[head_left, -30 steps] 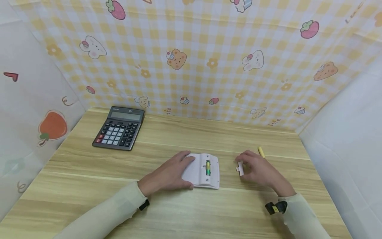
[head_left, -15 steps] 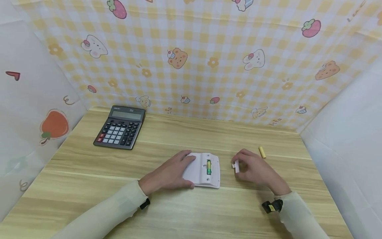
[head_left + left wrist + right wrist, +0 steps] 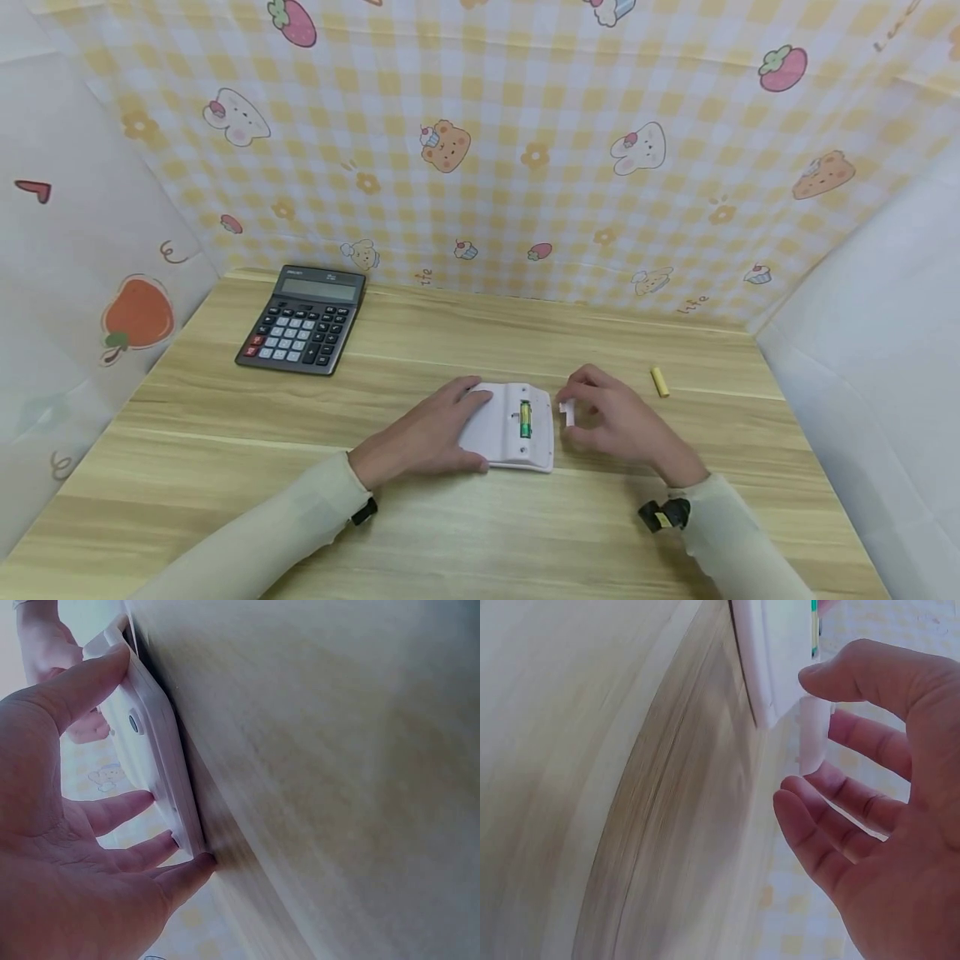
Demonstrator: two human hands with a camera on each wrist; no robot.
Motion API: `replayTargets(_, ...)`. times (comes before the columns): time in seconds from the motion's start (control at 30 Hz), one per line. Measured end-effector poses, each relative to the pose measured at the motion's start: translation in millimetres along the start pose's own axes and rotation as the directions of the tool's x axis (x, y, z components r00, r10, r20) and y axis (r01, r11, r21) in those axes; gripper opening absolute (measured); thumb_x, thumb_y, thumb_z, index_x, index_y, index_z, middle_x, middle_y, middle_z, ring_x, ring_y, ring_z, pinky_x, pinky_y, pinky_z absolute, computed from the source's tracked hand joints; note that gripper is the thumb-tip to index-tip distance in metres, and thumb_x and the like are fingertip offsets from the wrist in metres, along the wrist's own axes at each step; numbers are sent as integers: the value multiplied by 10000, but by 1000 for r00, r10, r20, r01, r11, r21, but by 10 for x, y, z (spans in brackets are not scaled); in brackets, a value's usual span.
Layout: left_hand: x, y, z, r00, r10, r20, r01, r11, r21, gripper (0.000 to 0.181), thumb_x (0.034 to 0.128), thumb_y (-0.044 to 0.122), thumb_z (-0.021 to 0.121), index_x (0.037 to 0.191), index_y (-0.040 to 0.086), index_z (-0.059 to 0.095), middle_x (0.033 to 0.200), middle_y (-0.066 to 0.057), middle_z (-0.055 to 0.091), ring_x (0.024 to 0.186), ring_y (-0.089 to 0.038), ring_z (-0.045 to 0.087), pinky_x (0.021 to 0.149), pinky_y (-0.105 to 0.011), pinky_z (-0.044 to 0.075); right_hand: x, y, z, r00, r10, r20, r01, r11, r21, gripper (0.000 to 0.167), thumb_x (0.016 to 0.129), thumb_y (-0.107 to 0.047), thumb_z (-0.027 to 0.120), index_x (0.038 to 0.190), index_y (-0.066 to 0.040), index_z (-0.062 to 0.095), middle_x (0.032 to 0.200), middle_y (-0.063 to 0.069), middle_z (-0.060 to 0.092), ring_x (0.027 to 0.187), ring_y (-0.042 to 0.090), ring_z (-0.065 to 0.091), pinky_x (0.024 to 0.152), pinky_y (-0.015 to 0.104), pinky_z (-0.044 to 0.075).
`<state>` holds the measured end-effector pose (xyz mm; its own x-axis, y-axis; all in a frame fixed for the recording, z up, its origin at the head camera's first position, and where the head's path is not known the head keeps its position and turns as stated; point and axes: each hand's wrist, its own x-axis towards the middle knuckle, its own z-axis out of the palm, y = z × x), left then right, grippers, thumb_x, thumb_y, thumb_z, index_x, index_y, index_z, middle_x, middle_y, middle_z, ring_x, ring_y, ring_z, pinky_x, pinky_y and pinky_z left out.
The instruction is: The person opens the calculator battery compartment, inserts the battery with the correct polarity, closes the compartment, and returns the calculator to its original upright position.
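A white calculator (image 3: 538,457), seen only from its back, lies with its battery slot uncovered. One green and yellow battery (image 3: 526,419) sits in the slot. My left hand (image 3: 431,429) grips the calculator's left part, thumb on the near edge and fingers over the far side; the left wrist view shows the thumb against the casing (image 3: 154,746). Just off the calculator's right edge, my right hand (image 3: 621,421) pinches a small white battery cover (image 3: 568,412). In the right wrist view the cover (image 3: 814,742) stands roughly on edge between thumb and fingers.
A dark grey calculator (image 3: 302,321) lies face up at the back left of the wooden table (image 3: 465,533). Behind my right hand lies a loose yellow battery (image 3: 660,382). A checked cloth (image 3: 495,208) hangs along the back edge, with white cloth at both sides.
My right hand has moved left with the battery cover, from near the yellow battery to beside the white calculator. My left hand and the calculator stay in place.
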<state>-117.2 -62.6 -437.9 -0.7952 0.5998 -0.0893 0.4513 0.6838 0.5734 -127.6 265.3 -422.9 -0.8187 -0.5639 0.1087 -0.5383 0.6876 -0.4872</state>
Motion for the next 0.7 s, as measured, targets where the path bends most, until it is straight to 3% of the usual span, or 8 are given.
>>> replayTargets(0.37, 6, -10, 2, 1000, 0, 6, 0, 1000, 6, 965, 887, 454, 928, 1664, 106, 473, 1755, -189, 321, 1569, -395, 392, 1231, -548, 404, 119, -261, 81, 997, -77, -32, 77, 997, 7, 373, 884, -189, 930, 1229, -153, 793, 1310, -25, 692, 1191, 205, 668, 967, 465, 602)
replayTargets(0.7, 0, -10, -11, 1000, 5, 9, -5, 1000, -2, 957, 893, 452, 924, 1664, 110, 473, 1752, -187, 323, 1556, -391, 406, 1219, -548, 416, 176, -326, 139, 993, -121, -10, 121, 993, -16, 386, 885, -163, 937, 1239, -150, 783, 1306, -23, 688, 1201, 211, 670, 996, 471, 598)
